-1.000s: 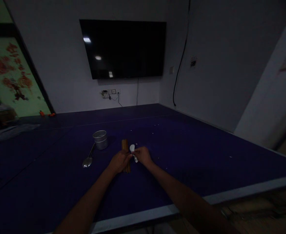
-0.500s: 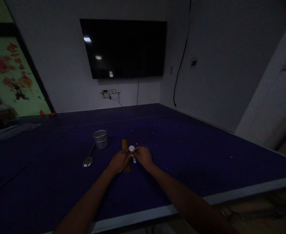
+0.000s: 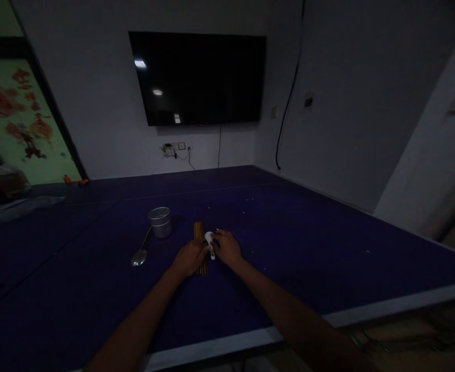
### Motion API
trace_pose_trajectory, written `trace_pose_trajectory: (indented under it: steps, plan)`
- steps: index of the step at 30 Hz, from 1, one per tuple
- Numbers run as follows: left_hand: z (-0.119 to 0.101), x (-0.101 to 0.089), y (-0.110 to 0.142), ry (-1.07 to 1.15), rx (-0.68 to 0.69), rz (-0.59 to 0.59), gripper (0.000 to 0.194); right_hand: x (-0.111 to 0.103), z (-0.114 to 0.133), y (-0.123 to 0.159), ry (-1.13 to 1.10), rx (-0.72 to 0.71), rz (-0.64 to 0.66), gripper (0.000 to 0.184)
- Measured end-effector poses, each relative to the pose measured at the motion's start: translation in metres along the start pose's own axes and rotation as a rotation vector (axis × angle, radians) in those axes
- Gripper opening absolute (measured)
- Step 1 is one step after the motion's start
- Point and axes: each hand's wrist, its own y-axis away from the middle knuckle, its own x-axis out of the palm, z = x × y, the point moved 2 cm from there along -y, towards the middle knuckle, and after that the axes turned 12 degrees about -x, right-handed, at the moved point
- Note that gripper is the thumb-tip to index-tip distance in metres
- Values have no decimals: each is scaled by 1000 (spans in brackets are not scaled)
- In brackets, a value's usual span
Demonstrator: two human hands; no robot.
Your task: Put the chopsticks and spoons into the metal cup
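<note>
A small white spoon (image 3: 212, 254) lies between my hands, its bowl pointing away from me and a dark hole near the handle's end. My right hand (image 3: 227, 249) is closed on it from the right, fingertips over the bowl's edge. My left hand (image 3: 191, 257) reaches across a bundle of brown chopsticks (image 3: 198, 230), thumb and fingertips pinched at the spoon's left side. Its fingers partly hide the spoon's middle and the chopsticks. To the left stand a metal cup (image 3: 160, 227) and, beside it, a larger metal spoon (image 3: 139, 257) with a dark handle.
The purple tabletop (image 3: 308, 243) carries several tiny white scraps. A clear plastic sheet (image 3: 21, 209) and a box (image 3: 2, 181) lie at the far left, near an orange object (image 3: 67, 179). A black television (image 3: 200, 77) hangs on the wall. The table's pale front edge (image 3: 220, 345) runs close by.
My right fingers have shifted slightly up onto the white spoon's bowl, covering more of it. My left hand stays nearly in place; cup, metal spoon and chopsticks have not moved.
</note>
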Motion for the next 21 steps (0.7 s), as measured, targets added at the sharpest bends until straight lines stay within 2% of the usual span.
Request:
trace_pose_trajectory:
  steps: [8,13,16,21]
  plan:
    - [-2,-3,2,-4,14,10,47,0,0,0,-38,-3,-17,34]
    - [-6,-10,4,-41,23,-72,47,-1,-1,-1,-77,3,-84,33]
    - [-1,-21,6,-125,-74,-216,49,-2,-1,-2,-91,-5,-118,34]
    - [30,-59,15,-303,-417,-673,39,-2,1,-1,-88,1,-134,35]
